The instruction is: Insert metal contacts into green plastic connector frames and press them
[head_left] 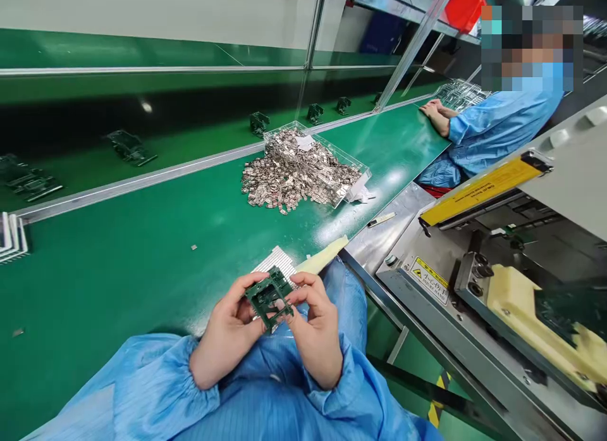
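Note:
A dark green, frame-like part with openings (269,295) is held up above my lap at the table's front edge. My left hand (227,327) grips its left side between thumb and fingers. On the other side, my right hand (315,327) has thumb and fingers closed at the part's right edge; whether a small piece is pinched there is too small to tell. Just behind the part, rows of small silvery strips (275,261) lie on the green tabletop (142,257), partly hidden by it.
A clear tray (363,178) lies among a heap of small metal pieces (284,181). A pale yellow sheet (325,254) is near my right knee. At right stands a machine with a yellow bar (484,189). Green parts (130,147) travel behind the ledge; a person (497,128) sits far right.

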Motion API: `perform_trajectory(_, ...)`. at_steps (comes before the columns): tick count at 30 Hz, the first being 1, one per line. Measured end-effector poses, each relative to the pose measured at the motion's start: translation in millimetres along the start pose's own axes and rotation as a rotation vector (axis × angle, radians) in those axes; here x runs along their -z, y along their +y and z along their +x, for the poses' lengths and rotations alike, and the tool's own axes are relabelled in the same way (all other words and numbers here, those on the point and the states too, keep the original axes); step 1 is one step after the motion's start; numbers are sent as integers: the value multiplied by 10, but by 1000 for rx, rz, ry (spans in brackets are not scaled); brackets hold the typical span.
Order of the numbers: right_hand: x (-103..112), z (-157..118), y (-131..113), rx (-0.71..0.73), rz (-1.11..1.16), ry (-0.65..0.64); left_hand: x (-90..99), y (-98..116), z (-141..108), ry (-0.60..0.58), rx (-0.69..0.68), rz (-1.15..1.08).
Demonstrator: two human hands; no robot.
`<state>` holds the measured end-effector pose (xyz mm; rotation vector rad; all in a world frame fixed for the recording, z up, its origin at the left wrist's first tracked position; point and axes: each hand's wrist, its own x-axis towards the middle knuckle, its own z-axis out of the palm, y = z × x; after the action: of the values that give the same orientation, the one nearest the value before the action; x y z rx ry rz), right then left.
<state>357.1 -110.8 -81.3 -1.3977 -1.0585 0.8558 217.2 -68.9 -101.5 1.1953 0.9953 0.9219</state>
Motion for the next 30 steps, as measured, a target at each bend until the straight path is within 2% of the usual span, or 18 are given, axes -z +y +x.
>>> perform_trajectory(7, -30, -27, -1, 33, -105, 15, 30, -11, -44, -59, -80, 50)
perform_trajectory(12, -26, -55, 11, 56, -146, 36, 47, -9, -62, -76, -158, 171)
perform_trajectory(16, -32, -77, 22, 73, -134, 41, 44, -1, -70, -72, -158, 178)
perform_trajectory(19, -33, -101, 59, 23, -46, 17, 21, 24, -73, -55, -140, 129)
perform_trajectory(24, -65, -127, 82, -187, 203, -27, 3, 48, -115, -40, -77, 86)
perform_trajectory(30, -146, -83, 36, -243, 368, 31, -7, 77, -124, -22, -94, 70)
